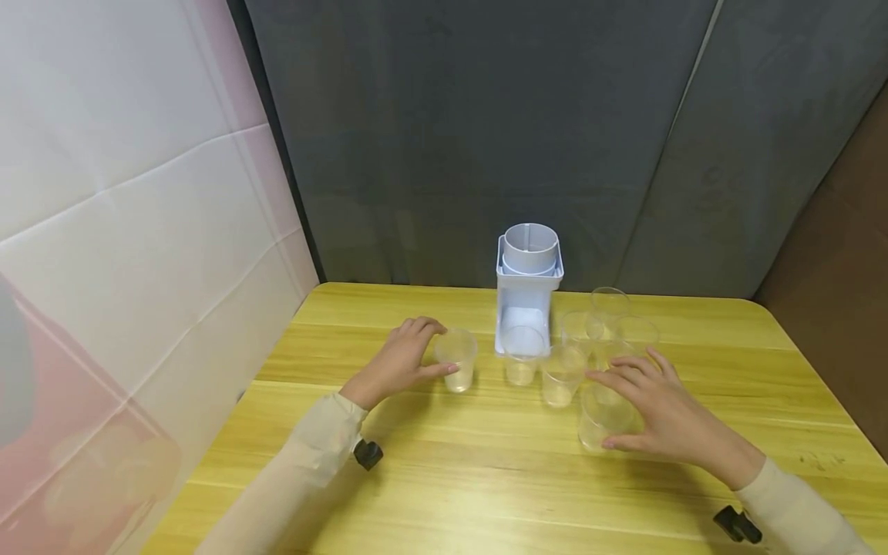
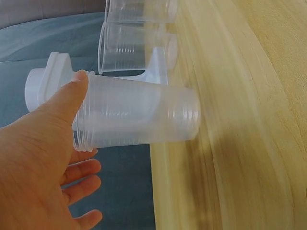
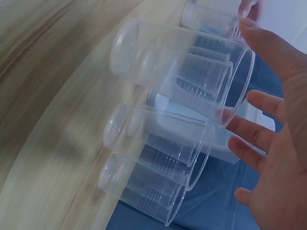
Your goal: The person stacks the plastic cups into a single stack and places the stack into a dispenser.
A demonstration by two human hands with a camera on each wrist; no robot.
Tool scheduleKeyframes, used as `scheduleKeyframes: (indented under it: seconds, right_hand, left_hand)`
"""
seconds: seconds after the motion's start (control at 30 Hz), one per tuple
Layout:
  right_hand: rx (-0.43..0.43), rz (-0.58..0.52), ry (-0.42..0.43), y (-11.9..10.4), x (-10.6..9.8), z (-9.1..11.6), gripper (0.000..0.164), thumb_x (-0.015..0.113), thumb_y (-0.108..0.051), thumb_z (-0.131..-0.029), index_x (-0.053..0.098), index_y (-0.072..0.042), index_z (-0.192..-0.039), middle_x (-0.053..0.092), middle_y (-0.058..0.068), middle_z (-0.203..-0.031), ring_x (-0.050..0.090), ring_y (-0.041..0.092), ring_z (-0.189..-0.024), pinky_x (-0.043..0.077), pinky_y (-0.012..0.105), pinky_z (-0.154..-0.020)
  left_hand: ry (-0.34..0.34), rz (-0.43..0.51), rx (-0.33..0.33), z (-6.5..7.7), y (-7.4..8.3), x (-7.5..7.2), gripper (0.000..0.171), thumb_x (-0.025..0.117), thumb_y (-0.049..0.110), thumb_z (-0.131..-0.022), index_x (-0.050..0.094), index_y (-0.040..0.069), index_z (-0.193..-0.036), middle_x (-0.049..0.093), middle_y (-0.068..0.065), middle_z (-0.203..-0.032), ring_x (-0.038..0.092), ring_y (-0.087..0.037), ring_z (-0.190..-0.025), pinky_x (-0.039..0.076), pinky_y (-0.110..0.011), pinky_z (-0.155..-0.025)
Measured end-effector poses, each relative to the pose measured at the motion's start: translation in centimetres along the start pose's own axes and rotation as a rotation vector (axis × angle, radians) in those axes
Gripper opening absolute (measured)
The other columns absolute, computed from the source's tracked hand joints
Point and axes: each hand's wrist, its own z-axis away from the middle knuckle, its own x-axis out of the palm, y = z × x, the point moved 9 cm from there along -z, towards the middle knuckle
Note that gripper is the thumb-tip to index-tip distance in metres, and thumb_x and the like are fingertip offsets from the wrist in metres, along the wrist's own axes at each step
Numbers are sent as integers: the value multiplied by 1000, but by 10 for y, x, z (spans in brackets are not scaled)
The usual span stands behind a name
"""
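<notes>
Left hand (image 1: 397, 362) meets a cup stack (image 2: 139, 112) at its three o'clock; its grip is hard to tell. Right hand (image 1: 659, 405), fingers apart, surrounds a cup (image 1: 595, 425); toward its ten o'clock stand more cups (image 1: 563, 378) and a white holder (image 1: 525, 297).

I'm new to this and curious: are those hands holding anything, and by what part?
I can't tell: the left hand is at the leftmost cup near its rim, the right hand at the nearest cup likewise, neither plainly gripping.
</notes>
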Motion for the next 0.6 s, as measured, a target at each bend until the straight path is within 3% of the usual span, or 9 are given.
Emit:
scheduleKeyframes:
  seconds: [0.37,0.6]
  right_hand:
    - [11,18,-23,1,1,3,87,89,-47,-59,56,-21,-136,67,3,-122,51,28,-121,21,61,-114]
    - [-5,21,-12,-1,0,2,84,89,-45,-59,59,-20,-133,68,1,-119,52,26,-118,27,63,-106]
  left_hand:
    - [1,17,24,2,4,0,71,68,57,-87,53,7,-135,50,-10,-142,46,-31,-130,38,-54,-111]
    - [-11,15,48,4,12,4,73,70,58,-85,55,6,-134,52,-11,-141,47,-31,-130,39,-53,-111]
